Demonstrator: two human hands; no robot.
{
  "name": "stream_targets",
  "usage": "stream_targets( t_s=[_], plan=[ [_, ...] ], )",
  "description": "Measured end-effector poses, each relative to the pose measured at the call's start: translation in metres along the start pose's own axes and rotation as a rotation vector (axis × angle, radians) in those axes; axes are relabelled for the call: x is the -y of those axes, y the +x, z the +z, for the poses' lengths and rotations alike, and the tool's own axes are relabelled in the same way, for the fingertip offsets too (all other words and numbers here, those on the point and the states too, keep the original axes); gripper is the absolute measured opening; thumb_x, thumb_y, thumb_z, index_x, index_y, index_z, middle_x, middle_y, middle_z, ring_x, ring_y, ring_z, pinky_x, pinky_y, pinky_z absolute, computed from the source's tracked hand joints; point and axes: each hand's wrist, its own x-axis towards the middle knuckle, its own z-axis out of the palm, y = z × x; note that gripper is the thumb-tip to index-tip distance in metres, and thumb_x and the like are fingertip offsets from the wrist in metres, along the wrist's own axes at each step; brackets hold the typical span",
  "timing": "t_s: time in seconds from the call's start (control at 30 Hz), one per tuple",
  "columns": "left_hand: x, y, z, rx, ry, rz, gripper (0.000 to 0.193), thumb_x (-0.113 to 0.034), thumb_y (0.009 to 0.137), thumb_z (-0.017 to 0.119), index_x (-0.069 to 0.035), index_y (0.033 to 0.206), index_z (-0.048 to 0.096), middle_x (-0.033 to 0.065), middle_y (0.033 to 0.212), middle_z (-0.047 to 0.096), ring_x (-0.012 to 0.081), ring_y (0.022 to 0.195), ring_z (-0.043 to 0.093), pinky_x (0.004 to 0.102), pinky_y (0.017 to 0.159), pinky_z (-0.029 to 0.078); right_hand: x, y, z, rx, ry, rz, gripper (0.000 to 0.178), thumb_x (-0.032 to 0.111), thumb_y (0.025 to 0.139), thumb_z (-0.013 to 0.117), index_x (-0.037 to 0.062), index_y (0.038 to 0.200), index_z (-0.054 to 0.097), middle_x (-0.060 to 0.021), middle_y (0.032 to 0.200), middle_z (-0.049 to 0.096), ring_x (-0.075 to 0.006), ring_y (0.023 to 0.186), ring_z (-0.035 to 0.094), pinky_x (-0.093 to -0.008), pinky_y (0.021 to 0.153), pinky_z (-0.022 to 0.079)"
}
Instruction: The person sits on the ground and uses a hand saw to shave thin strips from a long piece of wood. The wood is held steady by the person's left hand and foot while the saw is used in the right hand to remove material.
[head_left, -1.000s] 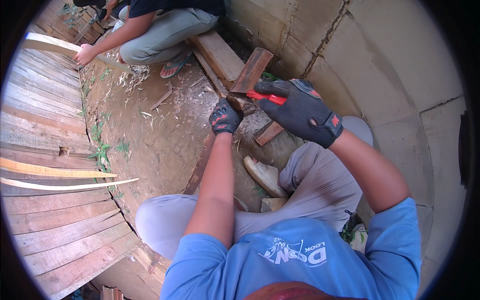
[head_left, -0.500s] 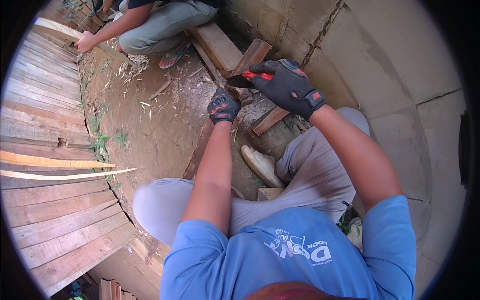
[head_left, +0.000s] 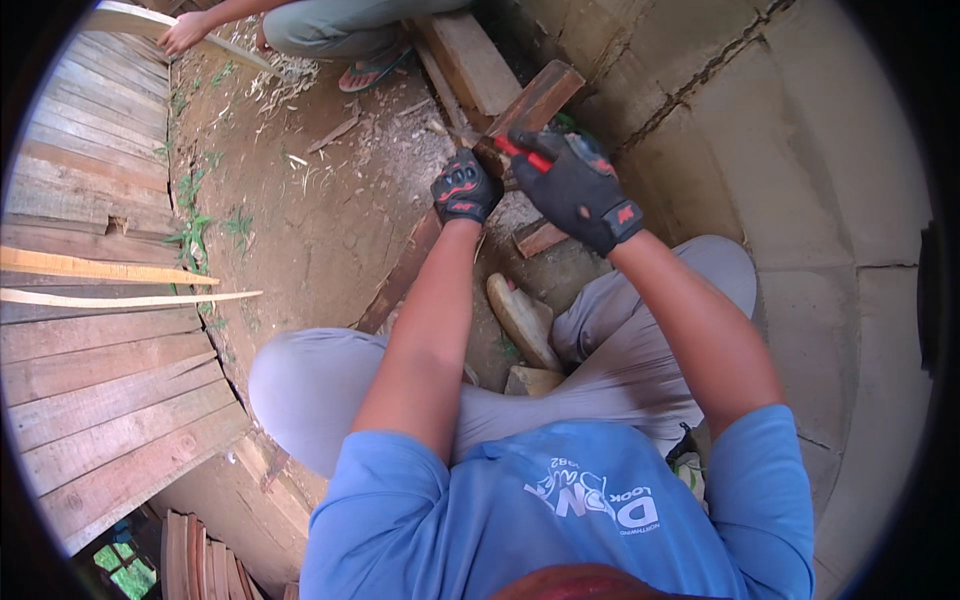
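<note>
My left hand point(head_left: 466, 187), in a black glove with red trim, is closed on a long brown wooden strip point(head_left: 408, 265) that slants up from beside my left knee. Just right of it, my right hand point(head_left: 578, 190), gloved alike, grips a red-handled bladed tool point(head_left: 527, 152). Its dark blade is hard to make out against the wood between my hands. A thick reddish timber point(head_left: 545, 92) lies beyond my hands, slanting away to the upper right. Another short timber piece point(head_left: 540, 237) is under my right wrist.
A squatting person's hand point(head_left: 183, 33) holds a pale curved wooden strip point(head_left: 235, 52) at the upper left. A plank platform point(head_left: 100, 350) runs along the left, bearing two pale strips point(head_left: 110, 266). Shavings litter the dirt floor point(head_left: 320, 230). A concrete wall point(head_left: 780, 150) stands at right.
My right hand has come down and slightly left, and the blade, plain before, is now hard to see. My left hand still holds the strip. The whole view has shifted somewhat.
</note>
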Motion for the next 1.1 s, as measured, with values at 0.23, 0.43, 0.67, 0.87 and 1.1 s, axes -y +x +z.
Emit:
stream_targets(
  t_s=[0.23, 0.43, 0.67, 0.87, 1.1],
  plan=[
    [0.016, 0.004, 0.002, -0.046, -0.054, 0.001, 0.051, -0.042, 0.089, 0.078, -0.005, 0.123, 0.069, 0.0228, 0.118, 0.079, 0.0405, 0.112, 0.076, 0.0519, 0.096, 0.06, -0.011, 0.025, 0.005, 0.0, -0.084, -0.071, 0.04, 0.038, 0.098, 0.069, 0.0116, 0.126, 0.081, -0.0192, 0.121, 0.079, -0.0373, 0.113, 0.075, -0.0454, 0.1, 0.058],
    [0.021, -0.005, 0.007, -0.04, -0.032, 0.044, 0.046, -0.036, 0.092, 0.073, -0.003, 0.123, 0.069, 0.0225, 0.118, 0.079, 0.0391, 0.112, 0.077, 0.0507, 0.096, 0.06, -0.025, 0.025, 0.014, 0.021, -0.052, -0.037, 0.042, 0.04, 0.098, 0.07, 0.0112, 0.126, 0.082, -0.0193, 0.121, 0.079, -0.0377, 0.115, 0.074, -0.0452, 0.102, 0.056],
    [0.02, -0.006, 0.005, -0.064, -0.096, -0.003, 0.041, -0.032, 0.088, 0.078, -0.008, 0.121, 0.073, 0.0186, 0.117, 0.078, 0.034, 0.112, 0.077, 0.046, 0.095, 0.061, -0.022, 0.046, 0.066, 0.011, -0.054, -0.045, 0.042, 0.041, 0.1, 0.066, 0.0155, 0.13, 0.081, -0.0188, 0.123, 0.079, -0.039, 0.117, 0.073, -0.0459, 0.104, 0.056],
    [0.012, -0.008, 0.005, -0.033, -0.082, 0.023, 0.038, -0.029, 0.09, 0.075, -0.006, 0.12, 0.073, 0.0188, 0.112, 0.079, 0.0338, 0.109, 0.078, 0.0455, 0.096, 0.059, -0.051, 0.081, 0.113, 0.019, -0.101, -0.023, 0.045, 0.045, 0.098, 0.065, 0.0193, 0.132, 0.08, -0.0192, 0.121, 0.079, -0.041, 0.116, 0.074, -0.0482, 0.104, 0.057],
    [0.01, -0.004, 0.012, -0.155, -0.083, 0.0, 0.034, -0.026, 0.086, 0.077, -0.006, 0.113, 0.073, 0.0169, 0.101, 0.078, 0.0349, 0.1, 0.078, 0.0464, 0.088, 0.06, -0.056, 0.082, 0.105, 0.066, -0.018, -0.032, 0.046, 0.045, 0.099, 0.068, 0.0162, 0.134, 0.079, -0.019, 0.125, 0.078, -0.0388, 0.119, 0.074, -0.0455, 0.105, 0.056]
  ],
)
